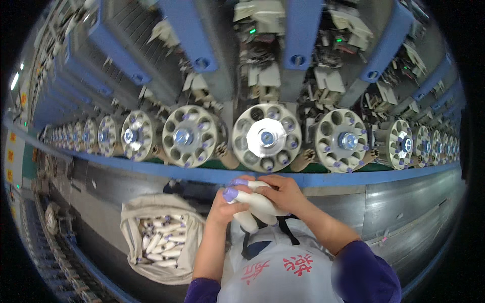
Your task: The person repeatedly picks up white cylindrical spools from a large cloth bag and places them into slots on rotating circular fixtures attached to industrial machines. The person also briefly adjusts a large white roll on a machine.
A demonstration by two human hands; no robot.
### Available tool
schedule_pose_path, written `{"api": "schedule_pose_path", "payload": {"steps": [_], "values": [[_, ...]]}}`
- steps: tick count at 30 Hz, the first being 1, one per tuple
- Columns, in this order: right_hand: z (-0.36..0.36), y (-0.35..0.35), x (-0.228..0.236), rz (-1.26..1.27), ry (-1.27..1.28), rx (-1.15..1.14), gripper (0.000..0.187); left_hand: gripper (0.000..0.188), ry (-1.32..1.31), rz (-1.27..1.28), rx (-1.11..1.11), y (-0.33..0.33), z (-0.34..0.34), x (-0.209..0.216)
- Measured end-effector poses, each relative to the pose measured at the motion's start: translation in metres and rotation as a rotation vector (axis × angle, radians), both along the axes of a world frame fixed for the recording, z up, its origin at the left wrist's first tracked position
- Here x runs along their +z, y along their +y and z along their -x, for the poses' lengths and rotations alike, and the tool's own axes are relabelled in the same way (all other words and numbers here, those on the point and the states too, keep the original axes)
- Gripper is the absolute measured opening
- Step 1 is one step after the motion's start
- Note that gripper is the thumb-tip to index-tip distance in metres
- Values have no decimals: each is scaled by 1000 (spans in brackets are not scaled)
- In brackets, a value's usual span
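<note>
Several white yarn bobbins (256, 203) with purple ends are bunched between my two hands, low in front of my body. My left hand (222, 206) is closed round the purple-tipped ends at the left of the bunch. From the right, my right hand (286, 194) grips the bunch, fingers curled over the upper bobbins. Just beyond my hands stands a round bobbin magazine (255, 127) with a shiny metal centre plate. Some of its pockets hold purple-tipped bobbins; others look dark.
To my left, a cream cloth sack (191, 260) gapes, with many loose bobbins (164, 243) inside. A blue rail (323, 180) runs across in front of the row of magazines. Behind it rise blue and grey machine housings (301, 35). My white apron (283, 275) hangs below my hands.
</note>
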State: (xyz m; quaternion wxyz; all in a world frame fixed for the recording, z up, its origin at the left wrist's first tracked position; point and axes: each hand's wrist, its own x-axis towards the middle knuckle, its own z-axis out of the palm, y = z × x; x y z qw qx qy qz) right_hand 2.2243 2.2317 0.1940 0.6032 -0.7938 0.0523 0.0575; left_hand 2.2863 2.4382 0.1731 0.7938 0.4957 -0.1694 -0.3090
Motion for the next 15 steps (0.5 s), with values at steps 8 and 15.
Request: {"api": "schedule_pose_path", "payload": {"steps": [8, 15], "values": [[-26, -184, -9, -8, -187, -248, 18, 34, 70, -66, 6, -208, -7, 13], [-41, -295, -34, 234, -436, -196, 14, 39, -486, -417, 98, -323, -39, 11]]}}
